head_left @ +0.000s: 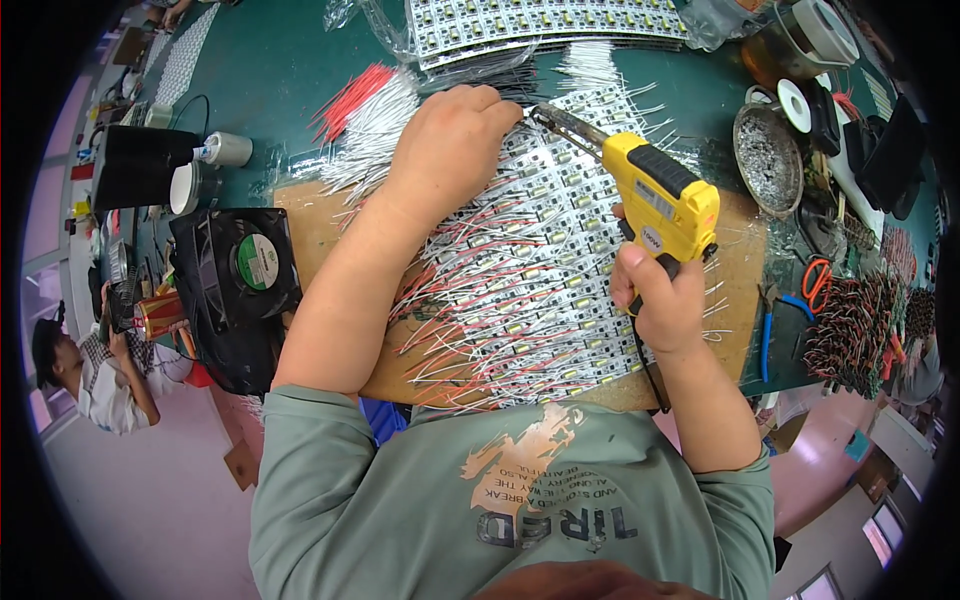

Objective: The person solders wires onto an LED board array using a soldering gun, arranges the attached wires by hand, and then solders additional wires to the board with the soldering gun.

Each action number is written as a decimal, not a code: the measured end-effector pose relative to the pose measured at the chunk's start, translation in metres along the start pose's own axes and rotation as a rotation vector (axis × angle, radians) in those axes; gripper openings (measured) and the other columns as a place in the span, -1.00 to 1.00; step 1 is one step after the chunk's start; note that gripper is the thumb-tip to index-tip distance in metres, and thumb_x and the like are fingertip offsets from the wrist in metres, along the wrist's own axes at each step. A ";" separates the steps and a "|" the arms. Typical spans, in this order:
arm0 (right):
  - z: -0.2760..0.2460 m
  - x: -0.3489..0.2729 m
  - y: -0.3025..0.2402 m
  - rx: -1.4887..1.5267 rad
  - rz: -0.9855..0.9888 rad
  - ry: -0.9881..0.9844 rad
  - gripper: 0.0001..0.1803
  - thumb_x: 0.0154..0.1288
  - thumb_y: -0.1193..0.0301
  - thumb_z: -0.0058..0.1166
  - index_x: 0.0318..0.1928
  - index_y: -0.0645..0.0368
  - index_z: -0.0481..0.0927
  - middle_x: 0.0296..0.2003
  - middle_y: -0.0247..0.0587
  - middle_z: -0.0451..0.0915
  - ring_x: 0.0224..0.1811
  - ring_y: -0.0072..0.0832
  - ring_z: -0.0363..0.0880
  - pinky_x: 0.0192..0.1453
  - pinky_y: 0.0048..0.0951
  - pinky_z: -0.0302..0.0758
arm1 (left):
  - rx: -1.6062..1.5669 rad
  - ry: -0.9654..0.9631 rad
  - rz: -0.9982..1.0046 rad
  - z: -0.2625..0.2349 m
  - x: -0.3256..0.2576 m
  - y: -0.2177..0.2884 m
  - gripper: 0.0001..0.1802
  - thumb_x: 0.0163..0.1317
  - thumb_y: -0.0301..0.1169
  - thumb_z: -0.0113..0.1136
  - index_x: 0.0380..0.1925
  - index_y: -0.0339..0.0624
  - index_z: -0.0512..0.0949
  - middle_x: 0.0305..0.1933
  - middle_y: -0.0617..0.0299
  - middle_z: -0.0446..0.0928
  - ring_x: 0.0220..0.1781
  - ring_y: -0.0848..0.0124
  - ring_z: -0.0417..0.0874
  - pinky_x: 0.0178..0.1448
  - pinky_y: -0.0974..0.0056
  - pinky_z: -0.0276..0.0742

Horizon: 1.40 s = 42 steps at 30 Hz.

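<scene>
Several rows of small white circuit boards (pixel 560 240) lie on a brown board (pixel 738 285) in front of me, with red and white wires fanning out from their left side. My right hand (pixel 668 300) grips a yellow and black soldering gun (pixel 655 190), its tip pointing left at the upper rows. Close to that tip, my left hand (pixel 450 145) is closed in a pinch; what its fingers hold is hidden. Loose white wires (pixel 375 130) and red wires (pixel 357 95) lie beside the left hand, black wires (pixel 505 78) just beyond it.
More board panels (pixel 550 25) are stacked at the far side. On the left stands a black fan (pixel 215 280). A metal bowl (pixel 768 160), blue-handled pliers (pixel 767 340), orange-handled scissors (pixel 816 288) and bundled wires (pixel 850 335) are on the right. Another person (pixel 120 370) sits at far left.
</scene>
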State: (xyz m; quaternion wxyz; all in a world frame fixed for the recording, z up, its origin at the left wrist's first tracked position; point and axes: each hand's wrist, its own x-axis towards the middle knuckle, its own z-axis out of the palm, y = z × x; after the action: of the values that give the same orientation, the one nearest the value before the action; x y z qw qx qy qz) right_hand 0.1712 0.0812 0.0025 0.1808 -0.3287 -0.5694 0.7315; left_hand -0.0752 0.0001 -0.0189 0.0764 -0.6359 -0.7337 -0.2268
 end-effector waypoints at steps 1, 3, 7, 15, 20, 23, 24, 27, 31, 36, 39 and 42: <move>0.000 0.000 0.000 0.000 0.000 0.001 -0.40 0.23 0.43 0.03 0.25 0.41 0.26 -0.02 0.07 0.49 -0.63 -0.60 0.41 -0.57 -0.55 0.41 | -0.001 0.000 0.001 0.000 0.000 0.000 -0.83 0.10 -0.55 0.17 -0.28 -0.18 0.63 -0.34 0.14 0.57 -0.24 0.10 0.61 -0.14 0.09 0.55; -0.001 -0.002 -0.001 0.080 0.005 -0.015 -0.60 0.30 0.40 0.14 0.06 0.36 0.43 -0.49 -0.37 0.49 -0.57 -0.69 0.40 -0.51 -0.62 0.35 | -0.010 0.009 0.010 0.001 0.001 -0.001 -0.83 0.10 -0.55 0.16 -0.28 -0.18 0.63 -0.35 0.14 0.57 -0.24 0.11 0.61 -0.14 0.09 0.55; -0.001 -0.001 0.000 0.094 0.000 -0.020 -0.61 0.30 0.41 0.13 0.06 0.36 0.43 -0.49 -0.37 0.49 -0.57 -0.69 0.40 -0.51 -0.62 0.35 | -0.015 0.007 0.004 0.001 0.001 0.000 -0.84 0.11 -0.55 0.16 -0.29 -0.18 0.63 -0.36 0.14 0.58 -0.25 0.11 0.61 -0.15 0.10 0.55; -0.001 -0.001 0.000 0.020 0.000 -0.001 -0.43 0.23 0.46 0.02 0.24 0.39 0.27 0.00 0.04 0.48 -0.61 -0.60 0.41 -0.56 -0.54 0.42 | -0.007 0.007 -0.001 0.001 0.001 0.001 -0.84 0.10 -0.55 0.16 -0.30 -0.18 0.63 -0.36 0.13 0.59 -0.25 0.10 0.61 -0.15 0.09 0.55; -0.002 -0.002 0.002 0.034 -0.006 -0.003 -0.53 0.27 0.43 0.08 0.14 0.37 0.35 -0.26 -0.17 0.49 -0.60 -0.65 0.40 -0.54 -0.58 0.38 | 0.008 -0.012 -0.006 0.000 0.001 0.002 -0.84 0.11 -0.55 0.15 -0.29 -0.18 0.63 -0.35 0.14 0.57 -0.24 0.11 0.60 -0.13 0.09 0.54; -0.001 -0.001 0.002 0.033 -0.007 -0.007 -0.53 0.27 0.43 0.08 0.14 0.38 0.36 -0.29 -0.19 0.50 -0.60 -0.65 0.40 -0.54 -0.58 0.37 | 0.021 -0.018 -0.008 0.000 0.001 0.003 -0.83 0.11 -0.55 0.15 -0.29 -0.18 0.64 -0.35 0.14 0.56 -0.23 0.11 0.60 -0.12 0.09 0.54; -0.001 -0.001 0.002 0.009 -0.005 -0.007 -0.44 0.24 0.45 0.03 0.22 0.42 0.27 -0.08 0.00 0.51 -0.62 -0.61 0.40 -0.56 -0.55 0.40 | 0.021 -0.017 -0.007 0.000 0.001 0.003 -0.83 0.10 -0.55 0.14 -0.29 -0.18 0.64 -0.35 0.15 0.56 -0.22 0.12 0.59 -0.11 0.09 0.53; -0.003 -0.001 0.001 -0.004 0.033 -0.014 -0.44 0.24 0.45 0.03 0.22 0.42 0.28 -0.11 -0.01 0.52 -0.62 -0.61 0.39 -0.56 -0.55 0.40 | 0.022 -0.008 0.001 0.000 0.001 0.004 -0.83 0.10 -0.55 0.14 -0.29 -0.17 0.65 -0.36 0.15 0.56 -0.23 0.12 0.59 -0.11 0.09 0.53; -0.001 -0.002 0.000 0.015 0.000 -0.003 -0.46 0.24 0.45 0.02 0.20 0.45 0.29 -0.28 -0.08 0.53 -0.64 -0.62 0.37 -0.56 -0.56 0.38 | 0.031 -0.020 0.003 0.000 0.001 0.004 -0.83 0.10 -0.56 0.14 -0.30 -0.18 0.65 -0.35 0.15 0.56 -0.23 0.11 0.59 -0.11 0.09 0.53; -0.002 -0.001 -0.001 -0.024 0.024 -0.018 -0.48 0.26 0.43 0.02 0.17 0.48 0.32 -0.56 -0.26 0.45 -0.67 -0.61 0.34 -0.54 -0.56 0.35 | 0.016 -0.012 0.009 0.000 0.002 0.005 -0.82 0.10 -0.56 0.14 -0.29 -0.19 0.65 -0.35 0.14 0.57 -0.23 0.10 0.59 -0.11 0.08 0.53; -0.003 -0.002 0.000 -0.047 0.053 -0.023 -0.49 0.27 0.41 0.04 0.15 0.47 0.33 -0.55 -0.28 0.44 -0.65 -0.62 0.34 -0.53 -0.56 0.35 | 0.020 -0.022 -0.002 0.000 0.002 0.005 -0.82 0.10 -0.56 0.13 -0.29 -0.20 0.65 -0.35 0.13 0.57 -0.23 0.10 0.60 -0.10 0.08 0.53; 0.000 -0.001 0.000 -0.026 0.027 -0.012 -0.51 0.29 0.38 0.07 0.12 0.46 0.35 -0.56 -0.32 0.43 -0.64 -0.62 0.35 -0.52 -0.56 0.35 | 0.019 -0.011 -0.003 -0.001 0.001 0.005 -0.82 0.10 -0.56 0.13 -0.29 -0.21 0.65 -0.35 0.13 0.57 -0.23 0.09 0.60 -0.10 0.08 0.53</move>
State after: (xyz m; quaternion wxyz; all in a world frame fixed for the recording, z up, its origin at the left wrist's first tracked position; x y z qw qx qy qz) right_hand 0.1716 0.0805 0.0028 0.1634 -0.3344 -0.5753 0.7284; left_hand -0.0706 0.0014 -0.0164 0.0783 -0.6354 -0.7371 -0.2164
